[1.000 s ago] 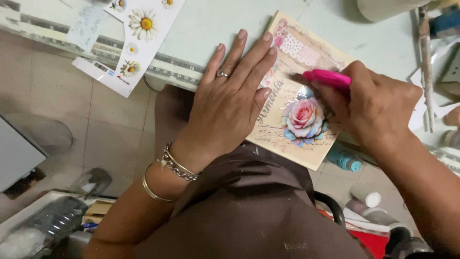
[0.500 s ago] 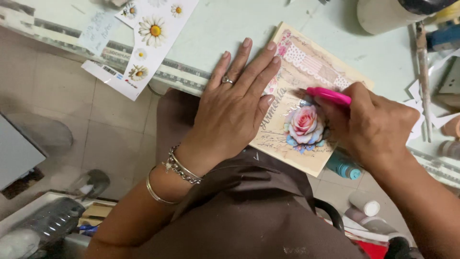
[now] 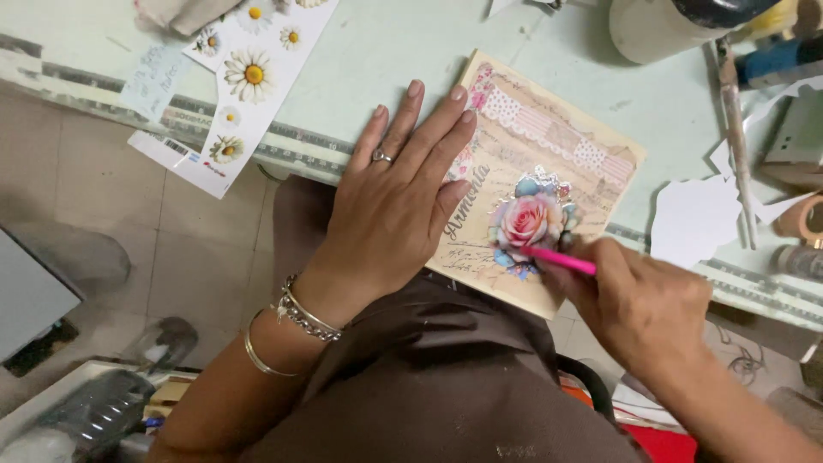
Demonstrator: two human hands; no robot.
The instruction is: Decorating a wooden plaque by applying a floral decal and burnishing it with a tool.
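At the near edge of the pale green worktop lies a square decorated card, cream-coloured with patchwork strips across its top and a pink rose sticker near its lower middle, one corner hanging out over the edge toward the person. Left hand is spread flat, fingers straight and a little fanned, palm pressing down on the card's left side and gripping nothing, a ring on one finger, a chain bracelet and a bangle on the wrist. Right hand is curled closed around a slim pink tool, and the tool's tip sits right at the lower right edge of the rose, touching or as good as touching it. Over on the left of the worktop, a sheet of daisy stickers overhangs the edge, well apart from the card. Off to the right, a white paper cut-out lies just beside the card, a long thin brush runs down past it, and a cream-coloured round container stands at the top. Brown apron fabric fills the foreground below the hands
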